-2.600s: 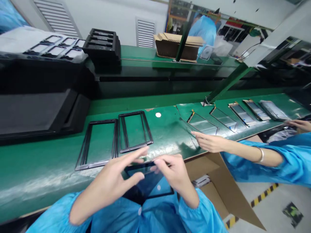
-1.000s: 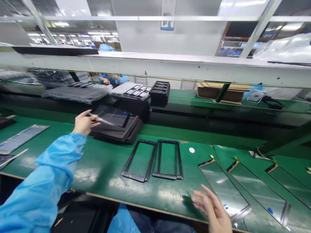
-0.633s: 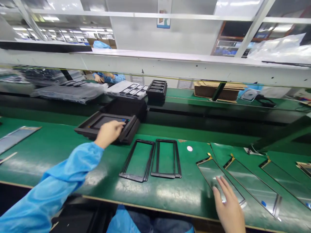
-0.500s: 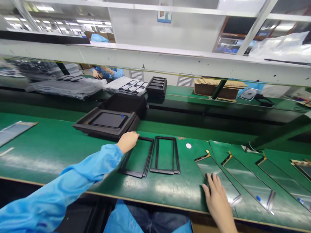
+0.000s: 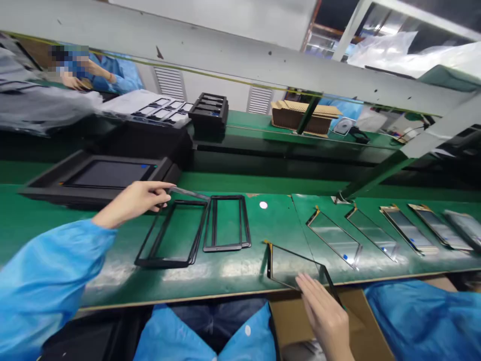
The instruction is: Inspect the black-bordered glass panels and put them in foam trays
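Observation:
My left hand (image 5: 141,196) pinches the top edge of a thin black rectangular frame (image 5: 191,193), which is tilted up off the green bench. Another black frame lies below it, partly overlapped. Beside them a second overlapping pair of black frames (image 5: 223,247) lies flat. My right hand (image 5: 319,306) grips a clear touch panel (image 5: 289,263) with a dark border and an orange flex tail, near the bench's front edge. Its fingers lie over the panel's near side, and the thumb is hidden.
More clear panels (image 5: 334,238) lie in a row to the right, followed by several display pieces (image 5: 409,233). A black foam tray (image 5: 41,188) holding a dark screen (image 5: 108,173) stands left. Behind run a raised shelf and a slanted post (image 5: 379,175). A co-worker's arm (image 5: 124,72) shows at the back.
My left hand has raised the far edge of a black frame. My right hand has brought the nearest clear panel leftward, off its row. The view has swung right.

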Tool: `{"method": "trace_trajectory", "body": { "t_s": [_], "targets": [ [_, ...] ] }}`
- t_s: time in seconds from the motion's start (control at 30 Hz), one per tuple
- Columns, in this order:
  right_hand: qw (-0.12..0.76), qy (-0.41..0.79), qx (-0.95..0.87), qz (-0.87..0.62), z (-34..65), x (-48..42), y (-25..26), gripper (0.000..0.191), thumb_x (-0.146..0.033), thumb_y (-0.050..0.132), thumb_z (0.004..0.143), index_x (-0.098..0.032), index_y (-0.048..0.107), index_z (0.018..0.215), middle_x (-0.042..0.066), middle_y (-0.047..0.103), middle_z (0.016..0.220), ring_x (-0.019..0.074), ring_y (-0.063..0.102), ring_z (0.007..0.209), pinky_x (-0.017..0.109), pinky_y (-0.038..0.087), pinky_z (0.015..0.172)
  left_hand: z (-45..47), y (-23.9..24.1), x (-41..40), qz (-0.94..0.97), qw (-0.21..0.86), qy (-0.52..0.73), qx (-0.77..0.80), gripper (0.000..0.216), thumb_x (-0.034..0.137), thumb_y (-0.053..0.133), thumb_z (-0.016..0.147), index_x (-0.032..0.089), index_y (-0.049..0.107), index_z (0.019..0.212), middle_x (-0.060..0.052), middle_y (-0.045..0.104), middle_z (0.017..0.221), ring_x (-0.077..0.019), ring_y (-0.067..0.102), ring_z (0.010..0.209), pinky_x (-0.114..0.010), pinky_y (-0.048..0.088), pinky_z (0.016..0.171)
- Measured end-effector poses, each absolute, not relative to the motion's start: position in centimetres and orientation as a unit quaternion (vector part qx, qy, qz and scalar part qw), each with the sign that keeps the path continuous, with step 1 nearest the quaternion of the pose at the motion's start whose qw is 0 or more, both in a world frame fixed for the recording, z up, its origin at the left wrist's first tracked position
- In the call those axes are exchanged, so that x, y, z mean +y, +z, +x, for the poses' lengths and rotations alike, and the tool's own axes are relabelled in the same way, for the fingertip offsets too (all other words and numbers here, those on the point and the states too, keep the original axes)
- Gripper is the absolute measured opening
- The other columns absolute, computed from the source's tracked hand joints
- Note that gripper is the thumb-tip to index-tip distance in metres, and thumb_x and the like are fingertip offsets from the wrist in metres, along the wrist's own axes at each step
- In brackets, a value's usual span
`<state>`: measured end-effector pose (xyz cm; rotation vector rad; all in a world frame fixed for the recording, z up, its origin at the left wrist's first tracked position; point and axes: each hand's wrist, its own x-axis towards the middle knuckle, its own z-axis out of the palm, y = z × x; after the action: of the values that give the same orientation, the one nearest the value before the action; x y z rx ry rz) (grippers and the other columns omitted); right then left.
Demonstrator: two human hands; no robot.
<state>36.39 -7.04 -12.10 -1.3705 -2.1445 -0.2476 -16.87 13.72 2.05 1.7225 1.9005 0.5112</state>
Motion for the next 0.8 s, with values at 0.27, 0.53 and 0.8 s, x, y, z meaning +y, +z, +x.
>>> {"method": "trace_trajectory", "body": {
  "t_s": [0.27, 0.53, 0.8],
  "targets": [
    [0.592, 0.276, -0.378, -0.656, 29.9, -5.4, -4.9, 0.039, -0.048, 0.078, 0.093, -0.018, 0.079, 0.118, 0.005, 0.077, 0.076, 0.0213, 0.072, 0.055, 0.033, 0.062, 0.053, -7.0, 3.1, 5.6, 0.530, 0.471, 0.446, 0.546, 0.043, 0.030, 0.086, 0.076, 0.018, 0.083, 0.117, -0.004, 0.078, 0.084, -0.0177, 0.073, 0.069, -0.025, 0.063, 0.058],
    [0.597, 0.481, -0.342, -0.544, 24.3, -4.7, -5.0, 0.057, -0.040, 0.089, 0.085, -0.028, 0.072, 0.139, -0.001, 0.068, 0.084, 0.0130, 0.062, 0.061, 0.020, 0.052, 0.045, -1.2, 0.2, 2.7, 0.515, 0.481, 0.531, 0.471, 0.037, 0.020, 0.085, 0.081, 0.026, 0.087, 0.117, -0.003, 0.080, 0.085, -0.0167, 0.074, 0.076, -0.024, 0.065, 0.072],
    [0.575, 0.513, -0.331, -0.544, 24.0, -4.3, -4.3, 0.059, -0.043, 0.093, 0.078, -0.024, 0.077, 0.131, 0.001, 0.070, 0.082, 0.0132, 0.062, 0.057, 0.021, 0.052, 0.043, -1.1, 1.1, 2.2, 0.617, 0.376, 0.533, 0.440, 0.046, 0.006, 0.078, 0.085, 0.037, 0.086, 0.117, 0.002, 0.075, 0.083, -0.0106, 0.070, 0.074, -0.014, 0.057, 0.066]
  ]
}}
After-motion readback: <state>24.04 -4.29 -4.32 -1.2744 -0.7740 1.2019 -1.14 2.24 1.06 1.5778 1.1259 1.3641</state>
